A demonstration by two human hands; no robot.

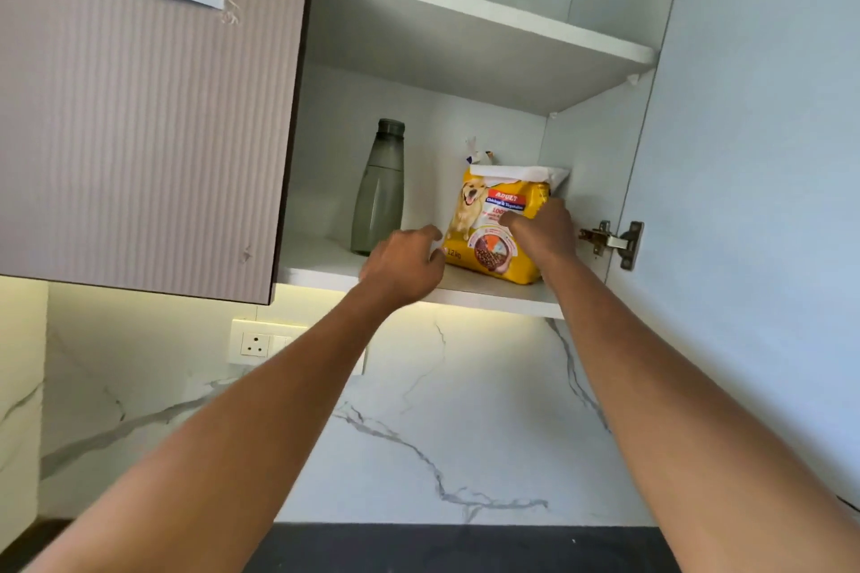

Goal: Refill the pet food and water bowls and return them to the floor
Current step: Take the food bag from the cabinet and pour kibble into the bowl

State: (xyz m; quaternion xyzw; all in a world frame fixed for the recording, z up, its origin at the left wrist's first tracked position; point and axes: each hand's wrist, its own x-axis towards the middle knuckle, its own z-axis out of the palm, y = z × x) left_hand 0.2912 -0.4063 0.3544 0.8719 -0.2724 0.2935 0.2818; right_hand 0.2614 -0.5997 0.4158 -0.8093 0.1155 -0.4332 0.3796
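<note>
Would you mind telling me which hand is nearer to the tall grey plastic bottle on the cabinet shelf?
Left. The left hand is just right of the tall grey plastic bottle, near its base; the right hand is farther right, on the yellow dog food bag.

Domestic kitchen: open wall cabinet [465,74] with white shelves, marble-veined backsplash [419,423], wall socket [255,344], and dark countertop [465,549] below the reaching hands.

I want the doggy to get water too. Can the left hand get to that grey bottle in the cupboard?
Probably yes. The left hand is already at the shelf edge, just right of the grey bottle, which stands upright near the front. The cupboard door is open and nothing sits between them; the yellow dog food bag is off to the other side.
</note>
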